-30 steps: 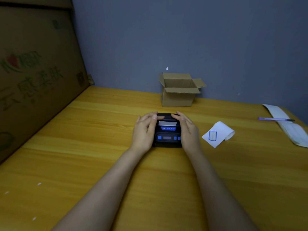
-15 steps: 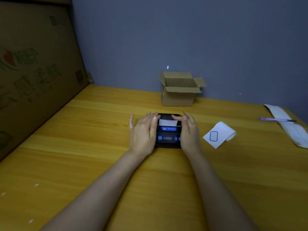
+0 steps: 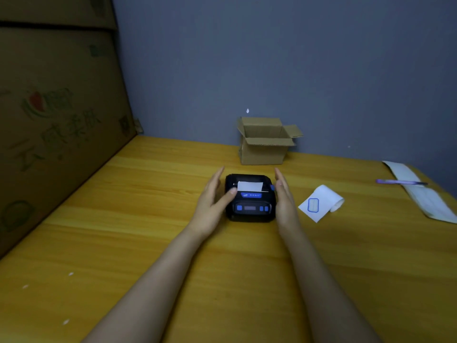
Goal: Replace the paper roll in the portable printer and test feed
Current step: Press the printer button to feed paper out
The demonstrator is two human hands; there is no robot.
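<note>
A small black portable printer (image 3: 250, 206) with blue buttons sits on the yellow wooden table (image 3: 123, 231). Its lid is down and a short white paper strip (image 3: 249, 186) sticks out of the slot on top. My left hand (image 3: 212, 201) is open at the printer's left side, its thumb touching the top left corner. My right hand (image 3: 284, 199) is open with straight fingers along the printer's right side. A partly unrolled white paper roll (image 3: 324, 201) with a blue rectangle printed on it lies to the right of my right hand.
An open small cardboard box (image 3: 264, 144) stands behind the printer against the grey wall. A large printed carton (image 3: 57, 120) lines the table's left side. At the far right lie a long paper strip (image 3: 420, 191) and a purple pen (image 3: 398, 181).
Both hands have come off the top of the printer and spread out to its sides. The paper strip on top is now uncovered.
</note>
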